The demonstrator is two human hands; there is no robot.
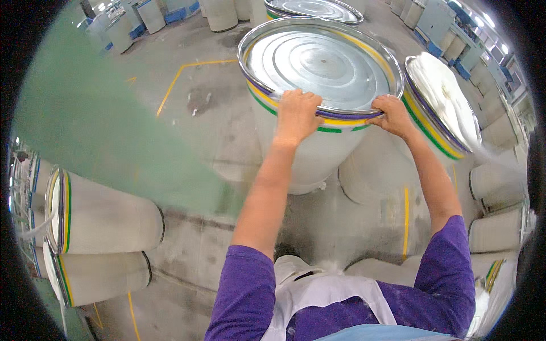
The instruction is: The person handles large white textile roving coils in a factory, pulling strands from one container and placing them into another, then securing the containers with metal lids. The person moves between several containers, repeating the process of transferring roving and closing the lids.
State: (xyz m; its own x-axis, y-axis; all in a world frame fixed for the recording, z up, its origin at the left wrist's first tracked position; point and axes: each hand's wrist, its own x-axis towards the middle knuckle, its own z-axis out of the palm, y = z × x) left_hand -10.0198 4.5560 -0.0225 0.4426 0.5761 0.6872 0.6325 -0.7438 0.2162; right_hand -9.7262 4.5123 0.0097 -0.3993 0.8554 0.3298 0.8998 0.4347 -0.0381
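Note:
A tall off-white sliver can point(307, 156) stands in front of me, banded in purple, yellow and green below its metal rim. Its round silver plate point(318, 68), ridged in rings, sits near the top with no fibre on it. My left hand point(298, 115) is closed over the near side of the rim. Farther right along the same rim my right hand point(393, 116) grips too, thumb below and fingers over the edge. Both arms reach forward, slightly bent.
Close on the right stands a can heaped with white sliver point(446, 96). Another plated can point(313, 8) is behind mine. Cans point(108, 213) line the left side. A blurred green surface point(114, 113) covers the upper left. Yellow lines point(406, 221) mark the grey floor.

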